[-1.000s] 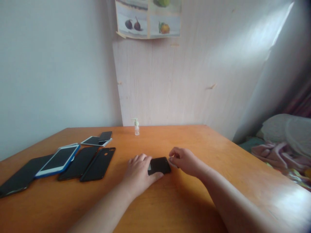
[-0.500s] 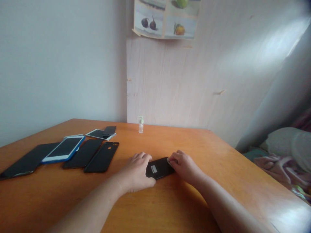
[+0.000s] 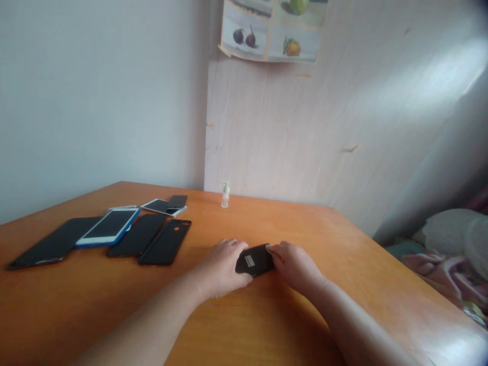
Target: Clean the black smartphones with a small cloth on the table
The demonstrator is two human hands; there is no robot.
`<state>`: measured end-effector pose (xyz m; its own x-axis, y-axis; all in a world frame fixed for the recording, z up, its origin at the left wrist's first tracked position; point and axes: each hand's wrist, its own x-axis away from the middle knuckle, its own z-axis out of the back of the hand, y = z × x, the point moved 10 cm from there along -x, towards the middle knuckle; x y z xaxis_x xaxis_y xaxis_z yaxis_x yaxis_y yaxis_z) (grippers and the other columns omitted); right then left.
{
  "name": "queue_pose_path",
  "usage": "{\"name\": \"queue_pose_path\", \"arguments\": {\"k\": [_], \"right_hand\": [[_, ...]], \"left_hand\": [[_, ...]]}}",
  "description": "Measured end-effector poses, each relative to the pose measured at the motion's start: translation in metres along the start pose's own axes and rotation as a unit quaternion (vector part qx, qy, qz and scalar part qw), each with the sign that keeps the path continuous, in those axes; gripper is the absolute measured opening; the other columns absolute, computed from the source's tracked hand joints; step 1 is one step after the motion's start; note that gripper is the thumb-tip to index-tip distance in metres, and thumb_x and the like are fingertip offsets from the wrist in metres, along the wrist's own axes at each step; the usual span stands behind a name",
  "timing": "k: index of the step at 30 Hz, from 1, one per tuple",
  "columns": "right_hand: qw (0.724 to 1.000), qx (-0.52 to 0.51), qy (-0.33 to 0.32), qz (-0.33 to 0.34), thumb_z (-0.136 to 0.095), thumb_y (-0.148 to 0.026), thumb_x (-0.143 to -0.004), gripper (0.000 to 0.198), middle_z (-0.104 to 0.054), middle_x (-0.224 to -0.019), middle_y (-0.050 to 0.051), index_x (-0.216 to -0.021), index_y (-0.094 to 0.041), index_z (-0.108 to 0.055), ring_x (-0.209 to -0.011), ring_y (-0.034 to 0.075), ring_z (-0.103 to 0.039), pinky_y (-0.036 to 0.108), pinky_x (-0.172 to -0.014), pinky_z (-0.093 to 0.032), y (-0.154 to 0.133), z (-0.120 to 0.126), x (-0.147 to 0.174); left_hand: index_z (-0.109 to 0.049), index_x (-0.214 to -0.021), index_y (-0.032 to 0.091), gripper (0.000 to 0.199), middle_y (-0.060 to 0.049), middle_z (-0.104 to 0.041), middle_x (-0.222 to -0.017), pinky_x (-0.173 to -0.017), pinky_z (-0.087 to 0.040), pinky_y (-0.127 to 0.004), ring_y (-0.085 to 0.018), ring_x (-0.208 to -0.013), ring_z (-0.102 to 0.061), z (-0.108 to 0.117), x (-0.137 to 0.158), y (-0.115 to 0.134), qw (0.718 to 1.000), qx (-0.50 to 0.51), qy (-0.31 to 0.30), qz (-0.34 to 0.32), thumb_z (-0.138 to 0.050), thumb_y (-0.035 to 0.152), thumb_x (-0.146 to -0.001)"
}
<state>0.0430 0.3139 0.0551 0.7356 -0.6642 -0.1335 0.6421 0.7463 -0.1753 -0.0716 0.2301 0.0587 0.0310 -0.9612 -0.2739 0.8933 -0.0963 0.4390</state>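
A black phone (image 3: 256, 261) with a small pale label on its upturned back lies at the middle of the table. My left hand (image 3: 224, 267) grips its left end, thumb at the near edge and fingers along the far one. At the phone's right end is my right hand (image 3: 292, 262), its fingers bent and pressed together over the corner. A bit of something white (image 3: 268, 247) shows at those fingertips; most of it is hidden by the hand.
On the left of the wooden table (image 3: 213, 325) lie a blue-edged white tablet (image 3: 110, 226), a large black tablet (image 3: 57, 244), a black phone (image 3: 137, 235) and a black phone case (image 3: 165, 242). A clear pump bottle (image 3: 225, 197) stands farther back.
The camera has turned slightly left, so the scene sits farther right. My right fingers have shifted a little at the phone's right end, while my left hand keeps its grip.
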Motion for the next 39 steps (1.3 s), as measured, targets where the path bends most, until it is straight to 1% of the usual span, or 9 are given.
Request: {"name": "queue_pose_path", "arguments": {"k": [5, 11, 17, 21, 23, 28, 34, 36, 39], "right_hand": [[0.995, -0.054, -0.025, 0.083, -0.042, -0.022, -0.091, 0.027, -0.068, -0.092, 0.004, -0.092, -0.022, -0.069, -0.082, 0.016, -0.061, 0.023, -0.071, -0.040, -0.025, -0.010, 0.005], [1.000, 0.009, -0.001, -0.017, -0.041, -0.020, -0.089, 0.032, -0.069, -0.094, 0.008, -0.102, -0.020, -0.070, -0.088, 0.019, -0.063, 0.026, -0.078, -0.041, 0.004, -0.006, -0.005], [0.996, -0.049, -0.028, 0.062, -0.043, -0.019, -0.086, 0.034, -0.069, -0.101, 0.005, -0.107, -0.025, -0.069, -0.090, 0.017, -0.063, 0.023, -0.078, -0.042, -0.027, -0.011, 0.001], [1.000, 0.007, -0.008, -0.028, -0.042, -0.018, -0.086, 0.037, -0.070, -0.104, 0.007, -0.110, -0.024, -0.069, -0.096, 0.019, -0.062, 0.026, -0.083, -0.042, 0.000, -0.007, -0.007], [0.999, 0.024, -0.003, -0.042, -0.041, -0.018, -0.086, 0.038, -0.070, -0.104, 0.007, -0.112, -0.024, -0.069, -0.095, 0.019, -0.063, 0.026, -0.082, -0.042, 0.002, -0.006, -0.008], [0.998, -0.008, -0.034, 0.047, -0.041, -0.021, -0.088, 0.041, -0.070, -0.105, 0.003, -0.119, -0.031, -0.065, -0.093, 0.017, -0.064, 0.024, -0.079, -0.042, -0.035, -0.012, -0.002], [0.996, 0.051, -0.013, -0.069, -0.039, -0.021, -0.088, 0.042, -0.069, -0.110, 0.007, -0.122, -0.027, -0.065, -0.099, 0.020, -0.062, 0.028, -0.083, -0.042, 0.006, -0.006, -0.011], [0.998, 0.041, -0.020, -0.043, -0.039, -0.021, -0.089, 0.043, -0.069, -0.110, 0.006, -0.123, -0.028, -0.064, -0.098, 0.020, -0.063, 0.027, -0.083, -0.042, -0.003, -0.009, -0.009], [0.998, 0.008, -0.039, 0.039, -0.039, -0.022, -0.089, 0.044, -0.070, -0.104, 0.004, -0.125, -0.030, -0.062, -0.091, 0.018, -0.064, 0.025, -0.078, -0.042, -0.031, -0.014, 0.000]], "left_hand": [[-0.059, -0.107, 0.023, 0.047, -0.005, -0.066, -0.100, -0.081, -0.045, -0.035, -0.026, -0.094, -0.058, -0.001, -0.002, 0.000, 1.000, 0.014, 0.013, 0.002, -0.072, 0.036, -0.064], [-0.061, -0.102, 0.023, 0.044, -0.005, -0.066, -0.098, -0.077, -0.045, -0.034, -0.026, -0.092, -0.058, -0.002, -0.003, 0.001, 1.000, 0.012, 0.018, 0.006, -0.074, 0.037, -0.063], [-0.060, -0.104, 0.023, 0.048, -0.005, -0.066, -0.097, -0.077, -0.045, -0.035, -0.027, -0.091, -0.058, -0.004, -0.004, 0.002, 1.000, 0.010, 0.020, -0.001, -0.075, 0.041, -0.062], [-0.059, -0.103, 0.022, 0.047, -0.006, -0.066, -0.098, -0.074, -0.045, -0.035, -0.027, -0.091, -0.059, -0.005, -0.004, 0.002, 1.000, -0.001, 0.022, 0.006, -0.074, 0.043, -0.063], [-0.059, -0.104, 0.022, 0.049, -0.007, -0.066, -0.099, -0.074, -0.045, -0.035, -0.028, -0.091, -0.059, -0.005, -0.004, 0.002, 1.000, -0.004, 0.023, 0.009, -0.074, 0.043, -0.063], [-0.057, -0.110, 0.022, 0.053, -0.008, -0.067, -0.104, -0.080, -0.046, -0.037, -0.029, -0.098, -0.059, -0.006, -0.004, 0.003, 1.000, 0.015, 0.021, 0.009, -0.073, 0.042, -0.064], [-0.056, -0.112, 0.023, 0.061, -0.009, -0.066, -0.110, -0.084, -0.046, -0.039, -0.031, -0.102, -0.059, -0.008, -0.005, 0.001, 0.999, 0.017, 0.018, 0.029, -0.077, 0.045, -0.060], [-0.055, -0.114, 0.022, 0.062, -0.009, -0.066, -0.111, -0.084, -0.047, -0.039, -0.031, -0.102, -0.059, -0.010, -0.005, 0.001, 0.999, 0.019, 0.022, 0.027, -0.078, 0.044, -0.060], [-0.055, -0.116, 0.021, 0.063, -0.011, -0.065, -0.112, -0.085, -0.047, -0.039, -0.031, -0.103, -0.059, -0.010, -0.005, -0.001, 0.999, 0.027, 0.033, 0.021, -0.076, 0.045, -0.062]]}}
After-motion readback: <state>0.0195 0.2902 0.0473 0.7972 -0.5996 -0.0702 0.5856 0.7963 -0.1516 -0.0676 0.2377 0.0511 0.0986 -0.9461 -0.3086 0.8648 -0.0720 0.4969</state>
